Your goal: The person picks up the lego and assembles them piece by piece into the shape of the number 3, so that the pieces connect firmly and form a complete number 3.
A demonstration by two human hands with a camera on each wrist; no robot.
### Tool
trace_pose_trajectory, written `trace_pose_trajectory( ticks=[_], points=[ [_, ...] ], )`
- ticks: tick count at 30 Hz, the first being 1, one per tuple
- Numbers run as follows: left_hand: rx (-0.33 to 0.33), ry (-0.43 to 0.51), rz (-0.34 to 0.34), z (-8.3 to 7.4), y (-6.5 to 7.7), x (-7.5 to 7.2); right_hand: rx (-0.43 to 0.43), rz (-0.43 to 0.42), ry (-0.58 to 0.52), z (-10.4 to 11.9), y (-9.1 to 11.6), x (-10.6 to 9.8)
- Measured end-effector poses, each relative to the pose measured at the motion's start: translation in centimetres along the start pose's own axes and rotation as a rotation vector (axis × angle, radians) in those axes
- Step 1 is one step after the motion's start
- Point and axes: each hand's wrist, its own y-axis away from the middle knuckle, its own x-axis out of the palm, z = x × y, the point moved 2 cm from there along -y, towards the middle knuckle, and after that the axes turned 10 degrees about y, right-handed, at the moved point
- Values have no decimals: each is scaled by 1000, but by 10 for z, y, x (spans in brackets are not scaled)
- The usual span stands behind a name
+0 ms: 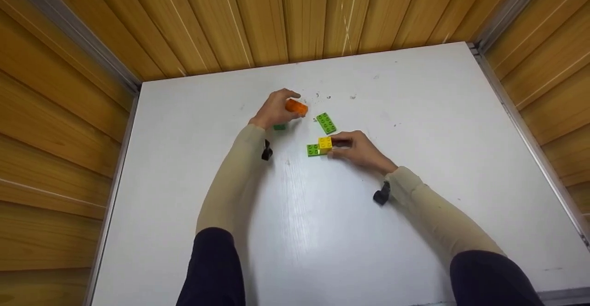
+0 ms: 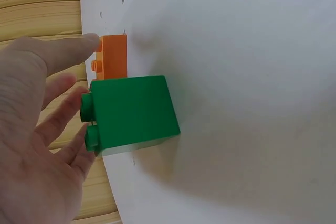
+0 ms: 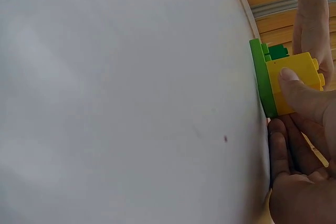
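My left hand (image 1: pixel 276 108) reaches over an orange brick (image 1: pixel 296 107), thumb tip right at its studs and fingers spread above. A dark green brick (image 2: pixel 134 114) stands under that hand, nearest the camera in the left wrist view and mostly hidden by the hand in the head view. My right hand (image 1: pixel 362 149) grips a yellow brick (image 1: pixel 325 144), its thumb (image 3: pixel 289 77) on one side. The yellow brick sits on one end of a light green plate brick (image 1: pixel 313 150), whose other studs show at the left.
Another light green plate brick (image 1: pixel 326 123) lies between the two hands, slightly farther back. All stand on a white table (image 1: pixel 295 232), with wood-panelled walls (image 1: pixel 299 20) at the back and both sides.
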Motion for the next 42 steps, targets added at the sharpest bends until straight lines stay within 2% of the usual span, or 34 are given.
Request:
trace_pose_trajectory(
  ticks=[8, 16, 20, 27, 35, 42],
  points=[
    [-72, 26, 21, 9, -7, 4, -13, -3, -6, 1, 0, 1],
    [-30, -56, 9, 9, -11, 6, -3, 2, -22, 1, -1, 1],
    [-44, -80, 12, 8, -12, 6, -1, 7, -19, 2, -1, 1],
    [-17, -35, 8, 2, -15, 3, -1, -3, 0, 2, -1, -1],
    [-68, -30, 27, 4, -19, 6, -7, -1, 19, 0, -2, 1],
    [-67, -33, 35, 4, -19, 7, -10, 1, -9, -1, 0, 1]
  ],
)
